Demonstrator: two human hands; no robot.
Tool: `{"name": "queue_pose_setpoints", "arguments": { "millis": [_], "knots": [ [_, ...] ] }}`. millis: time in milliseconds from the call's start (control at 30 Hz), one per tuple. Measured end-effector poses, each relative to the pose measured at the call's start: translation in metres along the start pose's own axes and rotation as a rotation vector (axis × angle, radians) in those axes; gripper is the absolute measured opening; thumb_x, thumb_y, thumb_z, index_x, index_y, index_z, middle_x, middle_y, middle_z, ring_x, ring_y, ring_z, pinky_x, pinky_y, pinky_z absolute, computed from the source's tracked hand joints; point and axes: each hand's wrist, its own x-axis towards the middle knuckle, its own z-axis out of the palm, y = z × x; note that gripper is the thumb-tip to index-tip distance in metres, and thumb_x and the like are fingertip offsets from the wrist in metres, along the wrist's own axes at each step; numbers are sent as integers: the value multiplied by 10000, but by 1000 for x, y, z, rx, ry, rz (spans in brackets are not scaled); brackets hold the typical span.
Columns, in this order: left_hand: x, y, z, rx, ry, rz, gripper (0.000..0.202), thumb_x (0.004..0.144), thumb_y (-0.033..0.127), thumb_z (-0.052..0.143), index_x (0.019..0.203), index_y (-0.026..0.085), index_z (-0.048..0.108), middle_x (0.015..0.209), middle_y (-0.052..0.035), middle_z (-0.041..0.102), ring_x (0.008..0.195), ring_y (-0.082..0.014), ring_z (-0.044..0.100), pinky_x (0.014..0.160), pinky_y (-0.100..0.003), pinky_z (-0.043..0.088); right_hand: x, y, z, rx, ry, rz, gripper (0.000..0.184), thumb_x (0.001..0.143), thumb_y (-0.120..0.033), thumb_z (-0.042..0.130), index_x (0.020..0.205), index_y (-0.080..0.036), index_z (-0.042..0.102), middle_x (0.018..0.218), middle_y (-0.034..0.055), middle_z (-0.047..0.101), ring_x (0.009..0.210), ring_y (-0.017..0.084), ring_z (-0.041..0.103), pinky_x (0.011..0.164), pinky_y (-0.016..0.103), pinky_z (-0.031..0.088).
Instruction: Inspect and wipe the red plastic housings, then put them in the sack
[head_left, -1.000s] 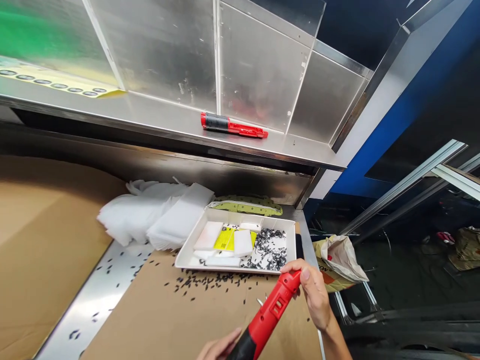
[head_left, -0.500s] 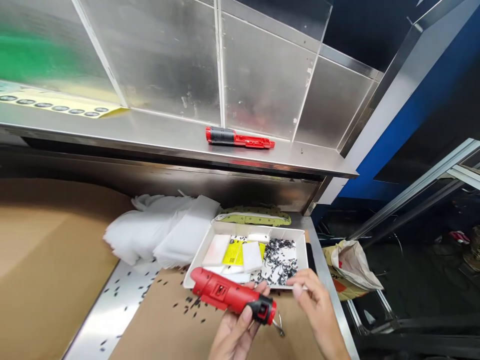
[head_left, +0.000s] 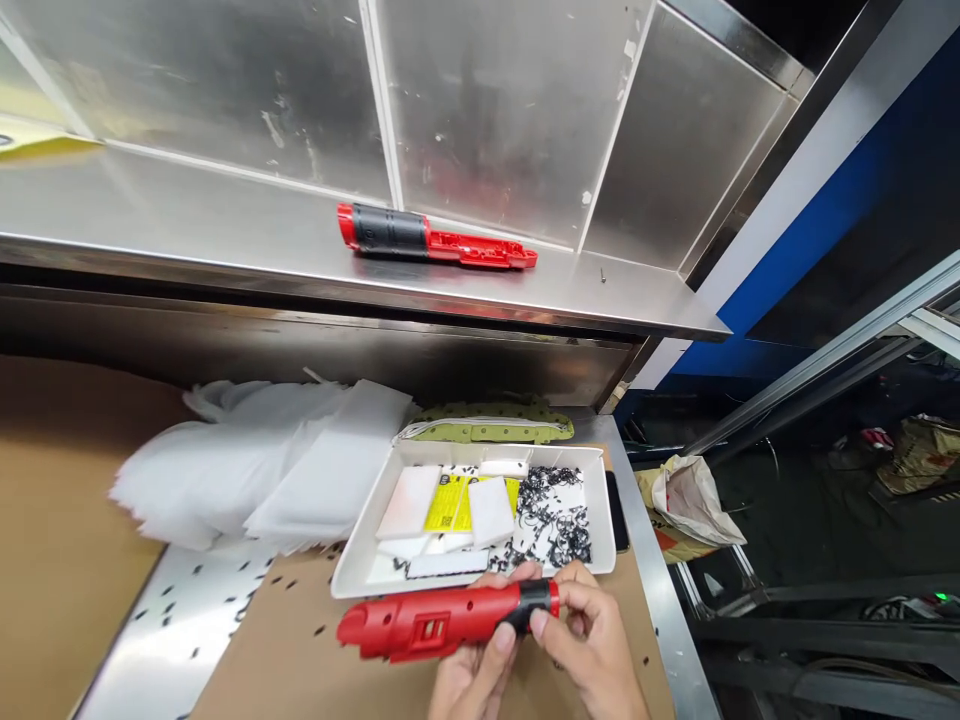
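Observation:
A red tool body with a black collar lies level across the bottom of the view. My left hand cradles it from below, fingers wrapped round it near the collar. My right hand pinches the black collar end with thumb and fingers. Just behind the tool stands a white tray with white pads, yellow labels and a heap of small black clips. A second red and black tool shell rests on the steel shelf above.
A pile of white foam sheets lies left of the tray. Brown cardboard covers the bench, with black bits scattered on it. A green perforated strip sits behind the tray. A crumpled bag hangs off the bench's right edge.
The tool has turned from tilted to level and moved lower. My right hand, apart from it half a second ago, now grips its black end. The view has shifted left and closer.

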Motion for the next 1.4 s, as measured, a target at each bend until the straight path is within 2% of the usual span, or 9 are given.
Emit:
{"name": "queue_pose_setpoints", "arguments": {
  "millis": [133, 367, 633, 867, 1067, 1233, 1400],
  "knots": [
    [6, 1, 0, 28, -16, -31, 435, 549, 377, 883, 946, 296, 724, 1059, -15, 758, 1170, -308, 593, 1040, -390, 443, 5, 2, 2, 57, 4, 24, 408, 692, -589, 698, 635, -186, 702, 696, 3, 426, 689, 167, 381, 642, 288, 352],
    [18, -8, -3, 47, 21, -7, 564, 558, 352, 882, 1080, 254, 692, 1126, -45, 734, 1190, -343, 574, 1018, -430, 475, 11, 5, 5, 161, 14, 123, 433, 669, -601, 725, 612, -174, 679, 710, -10, 391, 688, 156, 373, 639, 280, 319],
    [24, -10, -3, 106, 35, 53, 579, 549, 360, 883, 1085, 254, 693, 1109, -55, 741, 1136, -328, 615, 996, -387, 491, 15, 4, 3, 178, 19, 122, 396, 692, -569, 710, 656, -176, 675, 754, -8, 395, 712, 163, 387, 662, 283, 327],
    [25, -12, -4, 143, 24, 64, 714, 585, 387, 867, 1239, 274, 603, 1208, -44, 699, 1191, -317, 578, 1001, -360, 490, 17, 8, 5, 186, 70, 83, 272, 706, -459, 694, 650, -194, 670, 756, -7, 415, 733, 171, 411, 684, 282, 348],
    [27, -15, -7, 195, 3, 123, 578, 620, 394, 844, 1145, 251, 650, 1198, -74, 702, 1209, -319, 563, 1017, -367, 472, 18, 7, 6, 195, 89, 84, 167, 684, -349, 662, 635, -190, 643, 751, -10, 424, 726, 170, 426, 696, 290, 355],
    [23, -13, -4, 265, -21, 190, 463, 624, 380, 844, 1043, 255, 694, 1235, -49, 683, 1220, -298, 556, 994, -295, 482, 18, 6, 7, 161, 114, 86, 121, 649, -276, 600, 565, -207, 546, 719, -16, 397, 707, 173, 411, 680, 294, 353],
    [21, -15, -4, 420, -34, 307, 451, 666, 443, 795, 1061, 258, 684, 1254, -44, 670, 1284, -311, 491, 990, -313, 498, 17, 7, 9, 121, 170, 56, 85, 643, -239, 550, 565, -211, 530, 711, -17, 415, 700, 168, 422, 691, 289, 365]
  ]
}}
